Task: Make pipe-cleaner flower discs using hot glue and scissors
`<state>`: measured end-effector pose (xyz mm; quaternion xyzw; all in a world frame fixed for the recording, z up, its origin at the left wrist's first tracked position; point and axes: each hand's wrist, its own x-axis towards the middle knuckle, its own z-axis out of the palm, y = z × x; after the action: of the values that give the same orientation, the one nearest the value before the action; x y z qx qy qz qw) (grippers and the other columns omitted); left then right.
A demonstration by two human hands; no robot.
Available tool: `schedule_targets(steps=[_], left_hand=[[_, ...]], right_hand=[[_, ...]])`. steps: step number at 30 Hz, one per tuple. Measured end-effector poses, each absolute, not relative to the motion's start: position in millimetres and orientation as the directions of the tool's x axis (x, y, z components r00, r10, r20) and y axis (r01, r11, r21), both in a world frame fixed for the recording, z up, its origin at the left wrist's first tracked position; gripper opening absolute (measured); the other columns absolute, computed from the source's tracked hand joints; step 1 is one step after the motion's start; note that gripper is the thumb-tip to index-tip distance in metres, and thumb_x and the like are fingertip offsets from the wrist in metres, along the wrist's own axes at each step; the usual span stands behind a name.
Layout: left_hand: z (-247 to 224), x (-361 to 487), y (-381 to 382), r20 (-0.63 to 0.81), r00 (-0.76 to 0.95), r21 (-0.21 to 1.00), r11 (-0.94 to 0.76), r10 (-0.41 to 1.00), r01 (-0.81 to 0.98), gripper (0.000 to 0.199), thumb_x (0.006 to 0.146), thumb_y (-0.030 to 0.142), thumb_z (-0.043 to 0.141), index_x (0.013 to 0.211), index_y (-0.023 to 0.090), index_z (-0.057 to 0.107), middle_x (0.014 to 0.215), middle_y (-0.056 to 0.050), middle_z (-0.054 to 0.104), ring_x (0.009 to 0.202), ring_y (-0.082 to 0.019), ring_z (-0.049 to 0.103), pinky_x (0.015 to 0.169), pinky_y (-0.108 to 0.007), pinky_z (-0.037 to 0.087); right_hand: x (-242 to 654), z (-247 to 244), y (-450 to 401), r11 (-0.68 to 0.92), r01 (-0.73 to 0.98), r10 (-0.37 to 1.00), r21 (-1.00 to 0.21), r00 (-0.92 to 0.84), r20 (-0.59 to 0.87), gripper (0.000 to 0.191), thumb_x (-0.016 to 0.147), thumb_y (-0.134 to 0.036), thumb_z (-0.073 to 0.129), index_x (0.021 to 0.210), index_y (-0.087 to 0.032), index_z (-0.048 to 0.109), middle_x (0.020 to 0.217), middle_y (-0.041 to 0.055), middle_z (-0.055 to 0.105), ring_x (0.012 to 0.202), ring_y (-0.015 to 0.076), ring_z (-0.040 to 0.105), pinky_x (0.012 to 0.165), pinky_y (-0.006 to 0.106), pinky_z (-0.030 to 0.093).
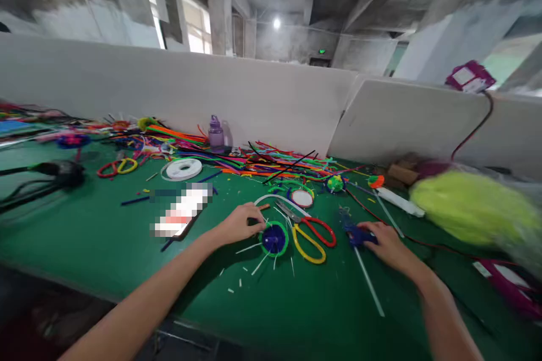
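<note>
Forearms (pixel 148 304) span the bench (pixel 305 321); the right hand (pixel 388 241) grips a glue gun (pixel 359 235); the left hand (pixel 237 224) curls against the disc (pixel 275 238) between them, its pinch unclear. Keeping the disc still should help.

From my remote seat I'm looking over a green desk (pixel 296 307) to a pale partition (pixel 275 96); beyond it, a raw concrete pillar (pixel 218 11), a bright window (pixel 201 34) left, a ceiling light (pixel 276 23) glowing!

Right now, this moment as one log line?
left hand: at green-rimmed blue disc | right hand: holding blue glue gun | scissors: on green table, between hands
</note>
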<state>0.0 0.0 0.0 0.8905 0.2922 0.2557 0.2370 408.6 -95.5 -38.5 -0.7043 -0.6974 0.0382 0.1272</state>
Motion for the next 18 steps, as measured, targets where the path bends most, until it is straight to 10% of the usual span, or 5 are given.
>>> schedule_targets(steps=[10,18], left_hand=[[5,-4,-4,0.213,0.664,0.714,-0.578,0.717,0.395,0.021,0.075,0.032,0.061,0.066,0.014,0.065,0.069,-0.002,0.059,0.067,-0.012,0.052,0.060,-0.021,0.038],[-5,-3,-3,0.232,0.705,0.707,-0.614,0.670,0.351,0.021,0.075,0.032,0.062,0.066,0.013,0.064,0.065,-0.001,0.058,0.064,-0.011,0.051,0.064,-0.023,0.040]], right_hand=[[378,-7,-98,0.093,0.756,0.954,-0.648,0.120,0.276,0.042,0.076,-0.037,0.054,0.115,-0.019,0.052,0.119,0.0120,0.056,0.112,0.0285,0.051,0.098,0.044,0.037],[325,16,-112,0.055,0.085,0.998,-0.995,0.036,0.058,0.045,0.079,-0.043,0.060,0.117,-0.020,0.054,0.118,0.0114,0.059,0.101,0.0275,0.059,0.086,0.039,0.046]])
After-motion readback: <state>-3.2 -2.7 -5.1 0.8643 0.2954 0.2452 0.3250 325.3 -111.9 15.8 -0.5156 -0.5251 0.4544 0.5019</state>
